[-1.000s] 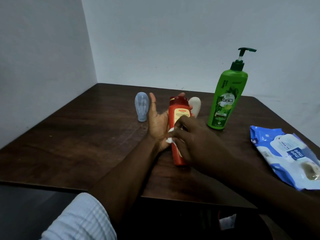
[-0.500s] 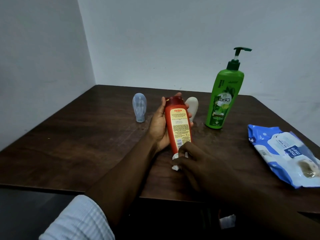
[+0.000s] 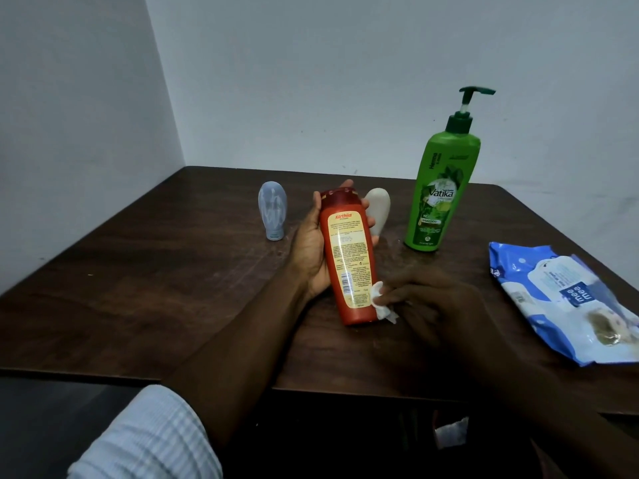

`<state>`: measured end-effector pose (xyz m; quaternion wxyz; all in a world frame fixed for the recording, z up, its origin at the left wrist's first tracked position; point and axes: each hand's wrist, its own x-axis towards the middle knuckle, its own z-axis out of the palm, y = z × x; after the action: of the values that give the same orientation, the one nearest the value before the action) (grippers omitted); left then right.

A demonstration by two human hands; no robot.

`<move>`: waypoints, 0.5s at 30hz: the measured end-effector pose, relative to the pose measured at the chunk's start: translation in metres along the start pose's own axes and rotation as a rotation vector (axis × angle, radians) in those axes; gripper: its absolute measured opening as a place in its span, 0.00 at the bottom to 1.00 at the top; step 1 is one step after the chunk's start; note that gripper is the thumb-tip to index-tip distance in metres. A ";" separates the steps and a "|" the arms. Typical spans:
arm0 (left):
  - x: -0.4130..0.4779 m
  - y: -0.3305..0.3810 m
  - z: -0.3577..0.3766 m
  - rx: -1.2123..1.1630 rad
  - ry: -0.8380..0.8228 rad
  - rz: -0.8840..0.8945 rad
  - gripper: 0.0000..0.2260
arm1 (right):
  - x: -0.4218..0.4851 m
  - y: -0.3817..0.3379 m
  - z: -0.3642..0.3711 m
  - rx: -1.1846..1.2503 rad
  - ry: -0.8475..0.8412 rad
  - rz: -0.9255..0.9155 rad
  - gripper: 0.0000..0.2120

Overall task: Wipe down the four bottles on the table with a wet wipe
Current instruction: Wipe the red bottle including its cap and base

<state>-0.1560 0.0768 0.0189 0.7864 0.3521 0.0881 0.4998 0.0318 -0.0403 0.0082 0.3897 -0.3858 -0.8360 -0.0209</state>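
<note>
My left hand [image 3: 309,252] grips a red bottle [image 3: 349,257] with a yellow label, tilted over the dark wooden table [image 3: 138,299], cap pointing away. My right hand [image 3: 428,299] pinches a crumpled white wet wipe [image 3: 380,300] against the bottle's lower right side. A small blue-grey bottle [image 3: 273,215] stands on its cap at the left. A small white bottle [image 3: 378,210] stands partly hidden behind the red one. A tall green pump bottle [image 3: 441,191] stands upright to the right.
A blue and white wet wipe pack [image 3: 567,299] lies flat at the table's right edge. Pale walls [image 3: 311,81] meet in a corner behind the table. The table's near edge runs just below my forearms.
My right hand with the wipe slid down the red bottle from its middle to its base, then shifted to the lower right side. The bottle turned label-up in my left hand.
</note>
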 end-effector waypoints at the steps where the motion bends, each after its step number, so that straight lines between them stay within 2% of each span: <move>1: 0.000 0.000 0.000 -0.002 0.002 0.004 0.25 | -0.001 0.001 -0.001 0.021 0.004 0.029 0.09; 7: 0.000 0.000 0.000 0.000 0.036 0.017 0.24 | -0.006 -0.002 0.003 0.007 0.022 0.089 0.14; 10: 0.001 -0.001 0.000 -0.001 0.057 0.024 0.23 | -0.007 -0.012 0.008 0.013 0.046 0.029 0.09; 15: 0.001 -0.001 -0.002 -0.003 0.085 0.031 0.23 | -0.010 -0.023 0.022 -0.045 0.055 -0.023 0.09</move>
<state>-0.1554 0.0783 0.0172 0.7745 0.3308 0.1154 0.5268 0.0068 -0.0550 -0.0076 0.4035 -0.3841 -0.8286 -0.0549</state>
